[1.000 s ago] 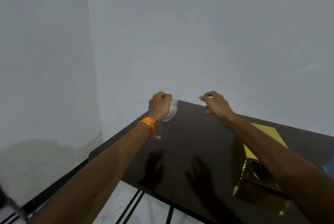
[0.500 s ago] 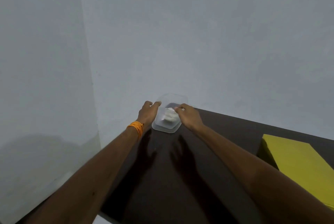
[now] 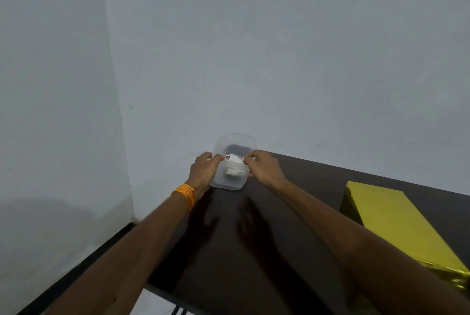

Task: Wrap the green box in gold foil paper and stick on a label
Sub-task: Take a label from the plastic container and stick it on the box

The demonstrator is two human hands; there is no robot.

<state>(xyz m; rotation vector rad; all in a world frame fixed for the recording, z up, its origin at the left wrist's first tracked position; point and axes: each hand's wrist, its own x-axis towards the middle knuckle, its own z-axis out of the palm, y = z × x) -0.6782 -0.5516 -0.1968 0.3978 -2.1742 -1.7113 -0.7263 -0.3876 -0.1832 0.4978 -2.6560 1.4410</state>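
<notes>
Dark brown table (image 3: 300,213) sitting against pale walls, left hand (image 3: 203,171) and right hand (image 3: 264,169) both pinching a small white label (image 3: 232,158) over a clear plastic tub (image 3: 230,180), gold-wrapped box (image 3: 396,220) lying well apart

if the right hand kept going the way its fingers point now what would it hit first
Its fingers already touch the white piece held over the clear plastic container; the right hand points leftward, so next would likely be the left hand.

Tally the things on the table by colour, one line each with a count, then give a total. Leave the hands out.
Clear or translucent: 1, the plastic container between the left hand and right hand
White: 1, the small white item inside the container
Gold: 1, the foil-wrapped box
Total: 3
</notes>
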